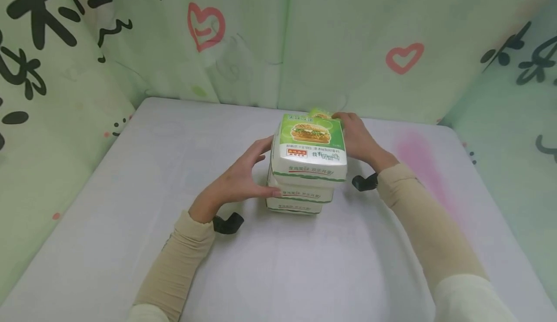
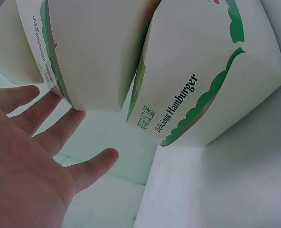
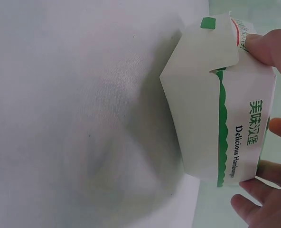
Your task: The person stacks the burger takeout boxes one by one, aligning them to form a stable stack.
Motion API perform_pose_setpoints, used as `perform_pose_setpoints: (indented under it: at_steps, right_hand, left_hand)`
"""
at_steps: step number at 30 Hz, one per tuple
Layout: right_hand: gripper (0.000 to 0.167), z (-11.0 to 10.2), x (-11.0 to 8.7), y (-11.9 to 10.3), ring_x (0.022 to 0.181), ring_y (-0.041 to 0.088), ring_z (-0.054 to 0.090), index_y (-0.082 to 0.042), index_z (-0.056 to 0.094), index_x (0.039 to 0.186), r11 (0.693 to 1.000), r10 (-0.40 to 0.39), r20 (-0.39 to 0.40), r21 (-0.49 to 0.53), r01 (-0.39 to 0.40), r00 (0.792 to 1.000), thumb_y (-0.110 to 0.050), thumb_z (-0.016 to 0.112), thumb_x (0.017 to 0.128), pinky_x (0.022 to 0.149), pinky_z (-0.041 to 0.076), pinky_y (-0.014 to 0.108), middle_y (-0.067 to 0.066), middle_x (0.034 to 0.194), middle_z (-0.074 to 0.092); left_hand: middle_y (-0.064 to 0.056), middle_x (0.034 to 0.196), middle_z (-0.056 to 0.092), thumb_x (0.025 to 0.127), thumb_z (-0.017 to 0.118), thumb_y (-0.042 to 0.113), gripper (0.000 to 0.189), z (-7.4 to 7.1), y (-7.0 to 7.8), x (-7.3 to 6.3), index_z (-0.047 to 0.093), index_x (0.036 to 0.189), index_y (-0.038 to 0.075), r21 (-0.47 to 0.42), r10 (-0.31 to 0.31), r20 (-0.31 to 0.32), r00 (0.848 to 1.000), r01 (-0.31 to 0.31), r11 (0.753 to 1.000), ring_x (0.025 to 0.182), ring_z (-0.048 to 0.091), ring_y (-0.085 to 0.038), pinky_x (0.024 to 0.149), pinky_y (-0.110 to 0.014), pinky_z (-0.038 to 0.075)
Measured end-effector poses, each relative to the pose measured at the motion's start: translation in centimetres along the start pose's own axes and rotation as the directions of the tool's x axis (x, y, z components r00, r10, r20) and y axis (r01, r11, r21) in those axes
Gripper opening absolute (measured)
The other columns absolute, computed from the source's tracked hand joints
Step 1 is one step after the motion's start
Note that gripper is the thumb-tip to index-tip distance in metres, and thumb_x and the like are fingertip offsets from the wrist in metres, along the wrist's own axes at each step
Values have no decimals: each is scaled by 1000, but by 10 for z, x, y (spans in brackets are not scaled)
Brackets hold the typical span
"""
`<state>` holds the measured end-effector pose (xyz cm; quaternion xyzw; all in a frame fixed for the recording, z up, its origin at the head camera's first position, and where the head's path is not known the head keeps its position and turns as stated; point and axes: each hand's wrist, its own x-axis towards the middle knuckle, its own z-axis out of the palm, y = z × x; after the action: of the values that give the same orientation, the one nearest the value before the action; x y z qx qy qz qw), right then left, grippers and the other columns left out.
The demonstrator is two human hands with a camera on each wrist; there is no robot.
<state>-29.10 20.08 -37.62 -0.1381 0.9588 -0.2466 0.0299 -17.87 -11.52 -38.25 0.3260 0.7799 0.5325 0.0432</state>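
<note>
Three white-and-green hamburger boxes [image 1: 312, 153] stand stacked at the middle of the table, slightly out of line with each other. My left hand [image 1: 237, 179] is at the stack's left side, thumb near the front of the middle box. In the left wrist view, the fingers of that hand [image 2: 31, 156] are spread, and some fingertips touch the boxes' edge. Behind the stack, my right hand [image 1: 359, 136] grips another hamburger box [image 3: 202, 109], mostly hidden in the head view. The right wrist view shows it tilted, with the thumb of the right hand [image 3: 273, 190] on its printed face.
A white table [image 1: 174, 133] carries the stack. Light green fabric walls [image 1: 339, 22] with hearts and black writing rise at the back and both sides. Black pieces [image 1: 228, 223] are attached at both wrists.
</note>
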Motion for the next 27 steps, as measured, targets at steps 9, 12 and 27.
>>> perform_pose_setpoints:
  at_steps: [9,12,27]
  right_hand:
    - [84,-9,-11,7,143,42,29,-2,40,146,999,14,-36,30,-13,999,-39,77,81,115,28,64,23,155,30]
    - [82,-13,-14,7,143,42,29,-2,42,145,999,0,-54,34,2,999,-35,78,79,116,27,63,24,154,30]
    - [71,-47,-34,3,138,40,32,-3,44,142,999,-50,-128,3,51,991,-34,73,86,110,34,65,21,154,31]
  left_hand:
    - [9,157,30,72,89,26,107,0,0,1,23,156,33,8,-3,-2,1000,3,1000,147,27,-11,119,-48,30]
    - [9,157,30,72,89,27,106,0,1,1,23,156,32,8,-4,0,1000,4,1000,147,27,-11,119,-48,30]
    - [8,157,30,72,89,25,107,0,-1,0,23,156,31,5,0,0,1000,0,1000,147,28,-12,119,-48,30]
